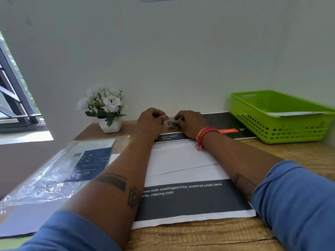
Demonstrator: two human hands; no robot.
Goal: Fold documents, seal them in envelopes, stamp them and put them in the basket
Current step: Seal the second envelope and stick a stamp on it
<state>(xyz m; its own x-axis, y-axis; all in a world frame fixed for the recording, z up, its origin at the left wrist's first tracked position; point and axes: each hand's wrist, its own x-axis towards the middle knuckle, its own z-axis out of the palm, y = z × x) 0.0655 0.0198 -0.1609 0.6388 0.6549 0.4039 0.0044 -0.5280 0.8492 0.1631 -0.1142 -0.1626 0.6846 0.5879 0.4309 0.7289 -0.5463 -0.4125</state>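
Observation:
A white envelope (pixel 181 160) lies on a printed document (pixel 190 198) with a dark band across the desk's middle. Beyond it, near the wall, both my hands meet over a small strip of stamps (pixel 172 123). My right hand (pixel 190 124) holds the strip with curled fingers. My left hand (pixel 151 122) pinches a thin edge of it between thumb and forefinger. A green plastic basket (pixel 282 131) stands at the back right with a white envelope (pixel 297 113) lying inside.
A white pot of white flowers (pixel 107 109) stands at the back left. A crinkled clear plastic pack with a blue card (pixel 68 167) lies on the left. A black pad with an orange label (pixel 228 127) lies beside the basket. A window is at far left.

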